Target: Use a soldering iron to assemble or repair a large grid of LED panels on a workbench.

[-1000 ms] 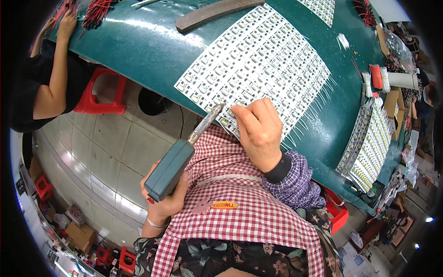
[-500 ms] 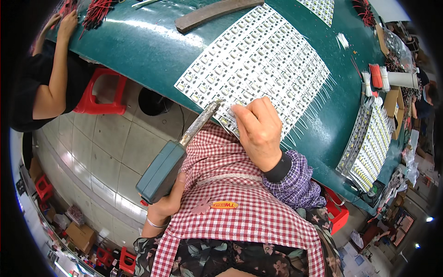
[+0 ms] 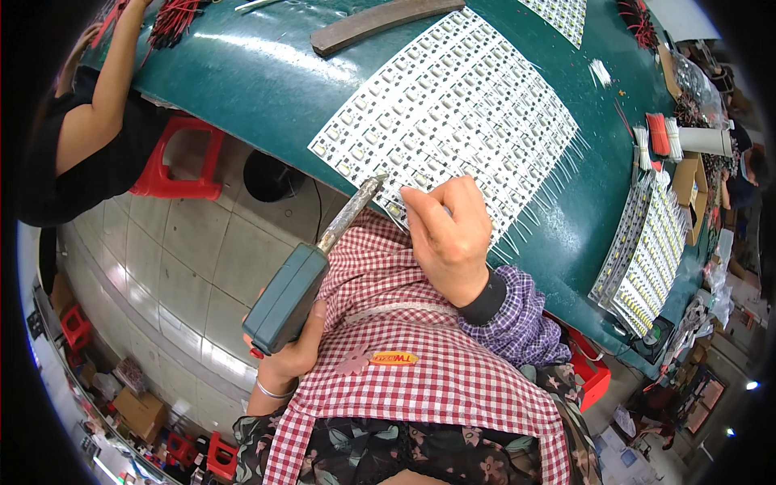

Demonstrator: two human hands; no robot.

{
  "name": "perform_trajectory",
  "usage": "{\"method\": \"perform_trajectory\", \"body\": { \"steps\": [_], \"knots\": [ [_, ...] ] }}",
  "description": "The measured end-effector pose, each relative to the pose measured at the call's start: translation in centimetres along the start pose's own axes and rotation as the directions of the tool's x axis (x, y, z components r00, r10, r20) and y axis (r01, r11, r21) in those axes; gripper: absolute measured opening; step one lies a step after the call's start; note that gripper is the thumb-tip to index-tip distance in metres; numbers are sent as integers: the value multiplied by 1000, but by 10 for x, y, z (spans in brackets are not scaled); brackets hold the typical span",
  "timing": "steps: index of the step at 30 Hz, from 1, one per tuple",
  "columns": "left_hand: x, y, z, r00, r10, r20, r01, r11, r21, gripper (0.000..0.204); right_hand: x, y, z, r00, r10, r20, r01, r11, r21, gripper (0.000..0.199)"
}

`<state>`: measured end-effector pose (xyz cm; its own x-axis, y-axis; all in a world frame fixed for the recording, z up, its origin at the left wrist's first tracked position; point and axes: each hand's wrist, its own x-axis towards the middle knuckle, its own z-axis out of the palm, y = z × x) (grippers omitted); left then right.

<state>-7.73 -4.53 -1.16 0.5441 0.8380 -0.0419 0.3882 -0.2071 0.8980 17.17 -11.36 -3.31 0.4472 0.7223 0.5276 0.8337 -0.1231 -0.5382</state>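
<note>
My left hand (image 3: 295,356) grips the teal handle of a soldering gun (image 3: 311,275), whose metal tip reaches the near edge of a white panel of small LED strips (image 3: 453,113) lying on the green table (image 3: 242,73). My right hand (image 3: 449,234) rests on that same near edge, fingers pinched together on the strips close to the tip. What the fingers pinch is too small to see. Thin white wires (image 3: 558,186) stick out from the panel's right side.
A second person in black (image 3: 89,137) works at the table's left end beside a red stool (image 3: 182,158) and red wires (image 3: 174,20). A dark curved bar (image 3: 380,20) lies at the far side. More strip panels (image 3: 647,259) and boxes sit at right.
The soldering gun has swung lower at its handle end while its tip stays at the panel's edge. My right hand has barely moved.
</note>
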Motion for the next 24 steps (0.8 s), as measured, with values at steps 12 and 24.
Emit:
{"method": "perform_trajectory", "body": {
  "steps": [12, 24],
  "knots": [
    [4, 5, 1, 999, -15, 47, 14, 999, 39, 23, -5, 0, 11, 999, -38, -20, 38, 999, -30, 20],
    [11, 11, 2, 996, -20, 91, 16, 999, 42, 19, -6, -1, 11, 999, -48, 4, 48, 997, -55, 20]
  ]
}}
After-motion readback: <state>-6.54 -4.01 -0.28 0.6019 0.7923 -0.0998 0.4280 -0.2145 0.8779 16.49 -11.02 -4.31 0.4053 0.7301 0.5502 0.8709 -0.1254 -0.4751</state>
